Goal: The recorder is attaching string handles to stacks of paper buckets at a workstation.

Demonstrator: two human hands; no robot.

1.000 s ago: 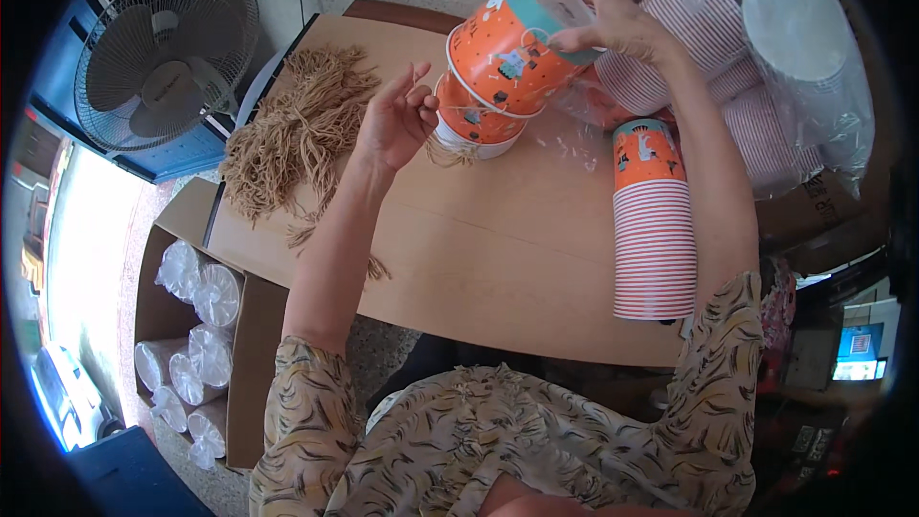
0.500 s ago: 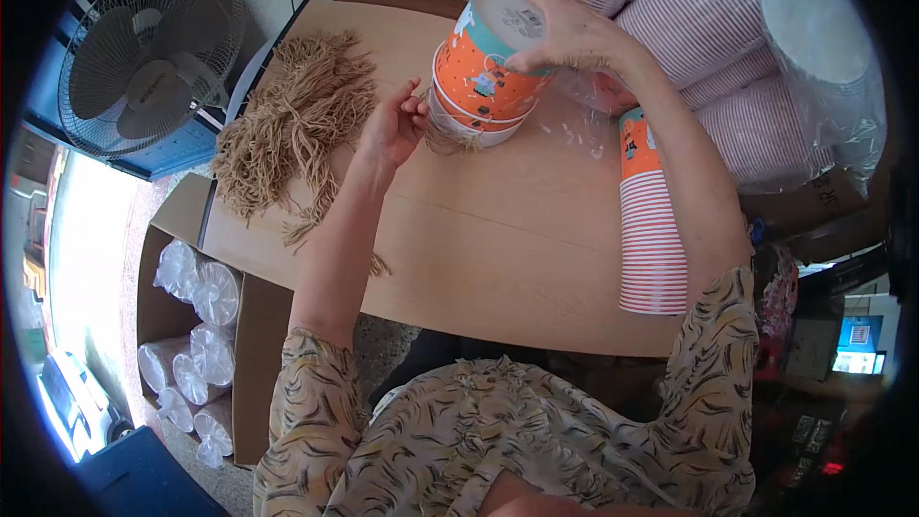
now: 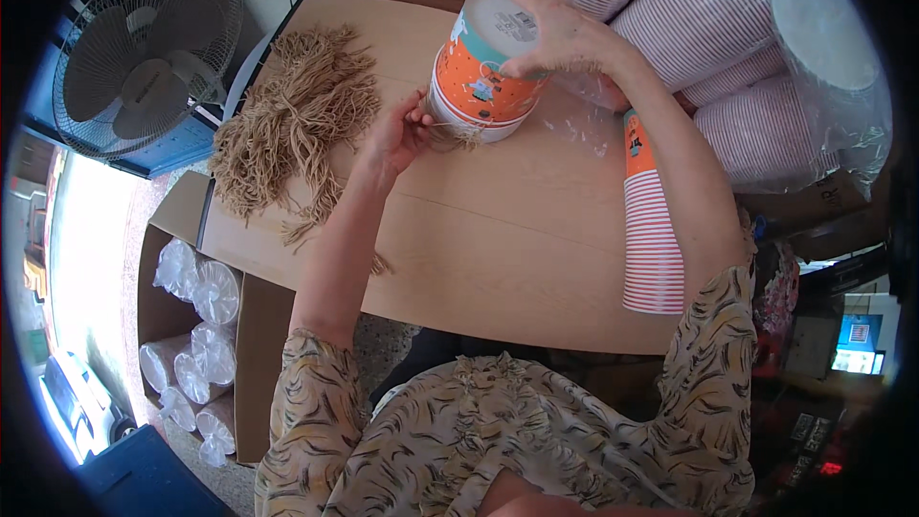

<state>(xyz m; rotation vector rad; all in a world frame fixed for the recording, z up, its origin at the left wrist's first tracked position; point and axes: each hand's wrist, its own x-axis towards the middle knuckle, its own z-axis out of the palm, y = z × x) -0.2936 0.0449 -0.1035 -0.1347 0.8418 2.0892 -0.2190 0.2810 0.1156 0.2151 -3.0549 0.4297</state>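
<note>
An orange paper bucket with a teal band and printed figures stands upside down on the table, nested over others whose white rims show below. My right hand is closed over its base, thumb on the near side and fingers across the far edge. At the bucket's lower left, the fingers of my left hand are curled inward. Thin strands of tan twine run from these fingertips along the lower rim; the exact pinch is partly hidden. A heap of cut twine lies to the left.
A striped stack of nested paper buckets lies by my right forearm. Bagged bucket stacks pile up at the far right. A fan stands left of the table; below it, a cardboard box holds plastic-wrapped rolls.
My left hand has moved slightly down and right, to the strands at the bucket's lower rim. My right hand stays on the bucket, which has barely shifted.
</note>
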